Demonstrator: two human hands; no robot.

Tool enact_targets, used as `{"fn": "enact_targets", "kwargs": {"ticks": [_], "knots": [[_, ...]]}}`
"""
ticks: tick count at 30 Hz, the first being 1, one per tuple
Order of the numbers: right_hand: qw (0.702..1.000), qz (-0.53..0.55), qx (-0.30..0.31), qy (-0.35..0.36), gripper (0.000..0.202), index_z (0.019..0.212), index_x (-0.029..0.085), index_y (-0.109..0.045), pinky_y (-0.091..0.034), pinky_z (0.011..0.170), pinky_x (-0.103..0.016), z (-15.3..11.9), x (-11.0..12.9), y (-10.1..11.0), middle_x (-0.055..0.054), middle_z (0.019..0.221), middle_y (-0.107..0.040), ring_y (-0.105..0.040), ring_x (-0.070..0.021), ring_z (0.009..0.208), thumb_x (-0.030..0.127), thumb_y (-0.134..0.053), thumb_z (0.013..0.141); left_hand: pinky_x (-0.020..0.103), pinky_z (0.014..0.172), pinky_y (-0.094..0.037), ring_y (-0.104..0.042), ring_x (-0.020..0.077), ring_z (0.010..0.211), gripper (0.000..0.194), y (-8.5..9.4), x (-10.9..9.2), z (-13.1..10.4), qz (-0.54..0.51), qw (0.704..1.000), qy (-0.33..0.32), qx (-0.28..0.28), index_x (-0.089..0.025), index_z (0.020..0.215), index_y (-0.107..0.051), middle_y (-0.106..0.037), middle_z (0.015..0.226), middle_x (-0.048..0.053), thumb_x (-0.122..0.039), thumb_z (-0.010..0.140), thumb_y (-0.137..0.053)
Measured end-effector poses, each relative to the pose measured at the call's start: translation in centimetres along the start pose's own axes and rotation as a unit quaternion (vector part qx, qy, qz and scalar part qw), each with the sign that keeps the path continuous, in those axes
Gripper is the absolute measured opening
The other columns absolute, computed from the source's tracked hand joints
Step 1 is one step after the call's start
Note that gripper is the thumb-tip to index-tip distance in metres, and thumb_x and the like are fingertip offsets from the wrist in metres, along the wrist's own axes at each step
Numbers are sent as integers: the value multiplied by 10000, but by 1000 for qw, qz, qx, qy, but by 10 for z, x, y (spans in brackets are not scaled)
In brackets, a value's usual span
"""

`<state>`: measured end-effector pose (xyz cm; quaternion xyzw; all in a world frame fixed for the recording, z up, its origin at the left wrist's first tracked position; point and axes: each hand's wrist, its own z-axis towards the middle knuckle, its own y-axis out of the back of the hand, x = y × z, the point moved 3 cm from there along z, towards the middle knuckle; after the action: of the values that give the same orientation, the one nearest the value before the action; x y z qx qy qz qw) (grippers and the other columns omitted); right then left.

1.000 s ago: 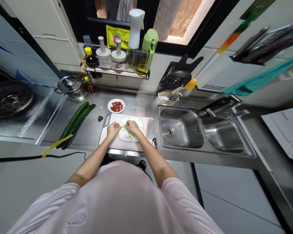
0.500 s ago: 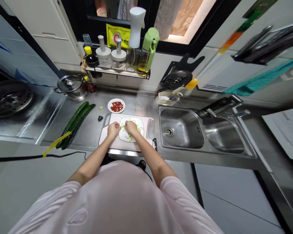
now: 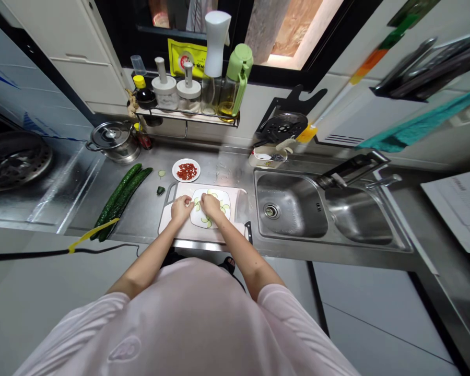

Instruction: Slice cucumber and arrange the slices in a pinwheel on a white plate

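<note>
Yellow strap [image 3: 97, 228] dips; my left hand [image 3: 180, 210] and right hand [image 3: 212, 205] crowd the plate [image 3: 196, 221] for control, each grip's state unclear.

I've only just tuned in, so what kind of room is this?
Most likely a kitchen: there's a double steel sink, a lidded pot on the counter, and cucumbers beside a cutting board.

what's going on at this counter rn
A person in a pale pink shirt has both bare hands at a white, square-cornered plate of thin green slices. The right hand is over the plate, the left hand at its left edge; whether either grips a slice is too small to tell. A round white plate of red pieces and long green cucumbers lie nearby.
</note>
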<state>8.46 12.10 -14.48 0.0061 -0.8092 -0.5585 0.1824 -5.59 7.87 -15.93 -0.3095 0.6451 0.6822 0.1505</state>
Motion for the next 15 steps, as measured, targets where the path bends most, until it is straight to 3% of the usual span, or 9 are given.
{"fn": "enact_targets", "kwargs": {"ticks": [4, 15], "knots": [[1000, 6, -7, 6, 258, 1112, 188, -547, -409, 767, -278, -4, 1, -1, -112, 1090, -628, -584, -205, 981, 303, -399, 935, 295, 791, -393, -555, 206, 885, 176, 4, -9, -3, 47, 999, -16, -8, -218, 904, -645, -623, 867, 50, -311, 770, -578], [1000, 4, -10, 1, 209, 1052, 195, -553, -410, 718, -276, -1, -4, -11, -93, 1018, -644, -598, -200, 919, 270, -413, 916, 288, 711, -378, -515, 223, 893, 149, -5, -11, 4, 92, 995, -25, 27, -236, 856, -637, -599, 852, 52, -353, 765, -622]]}}
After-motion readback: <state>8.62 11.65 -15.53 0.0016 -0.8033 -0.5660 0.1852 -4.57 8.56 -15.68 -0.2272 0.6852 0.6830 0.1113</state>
